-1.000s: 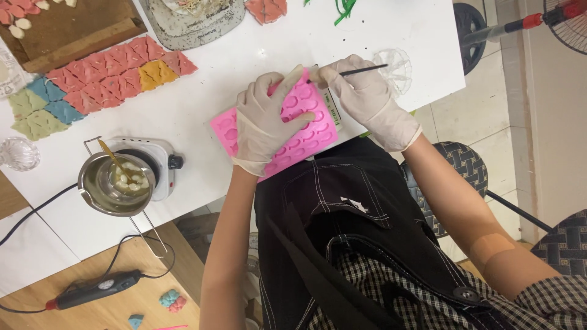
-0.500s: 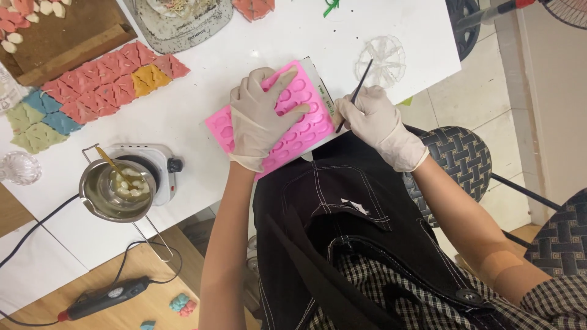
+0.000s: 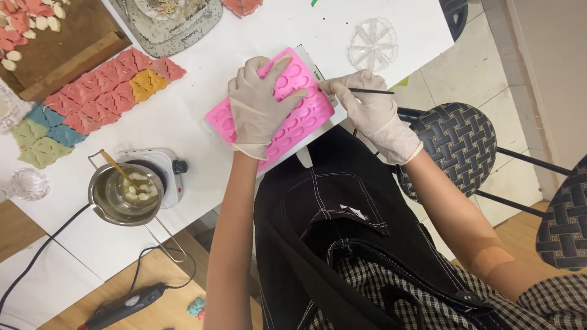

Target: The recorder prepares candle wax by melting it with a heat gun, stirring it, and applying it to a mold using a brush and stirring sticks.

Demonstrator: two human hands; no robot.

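Head view: left hand flat, fingers apart, on pink mould; right hand pinches thin stick.

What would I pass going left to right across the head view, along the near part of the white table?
Clear glass knob → metal pot on the small hot plate → left hand pressing the pink mould → right hand holding a thin black stick → woven chair seat.

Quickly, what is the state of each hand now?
Left hand: open, fingers spread, pressing flat on the pink mould.
Right hand: closed, holding a thin dark stick.
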